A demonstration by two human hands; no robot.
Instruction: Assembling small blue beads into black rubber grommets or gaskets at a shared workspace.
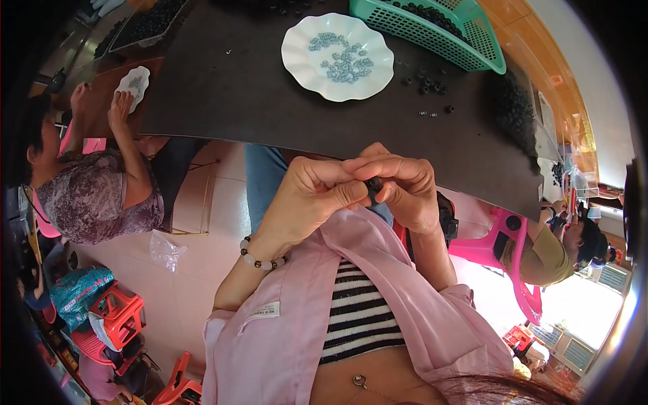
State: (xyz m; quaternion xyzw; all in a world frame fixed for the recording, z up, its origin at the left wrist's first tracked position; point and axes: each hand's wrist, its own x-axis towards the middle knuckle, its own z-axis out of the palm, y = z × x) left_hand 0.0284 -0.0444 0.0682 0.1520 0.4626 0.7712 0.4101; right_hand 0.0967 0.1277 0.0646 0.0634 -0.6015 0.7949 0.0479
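Left hand (pixel 307 196) and right hand (pixel 405 189) are shown brought together in front of the chest, below the near edge of the dark table (pixel 270 101). A small dark ring-shaped part (pixel 373 183) is pinched between the fingertips of both hands; it lies at their meeting point, slightly nearer the right hand. Its long axis cannot be told, since most of it is covered. Both hands are curled tight about it, neither released. A beaded bracelet (pixel 262 260) is worn on the left wrist. Well apart, across the table, a white scalloped plate (pixel 297 34) of pale blue-grey pieces, loose dark parts (pixel 426 84) and a green basket (pixel 472 47) are seen. Another person's hand (pixel 120 108) rests at a second plate (pixel 135 84), far left
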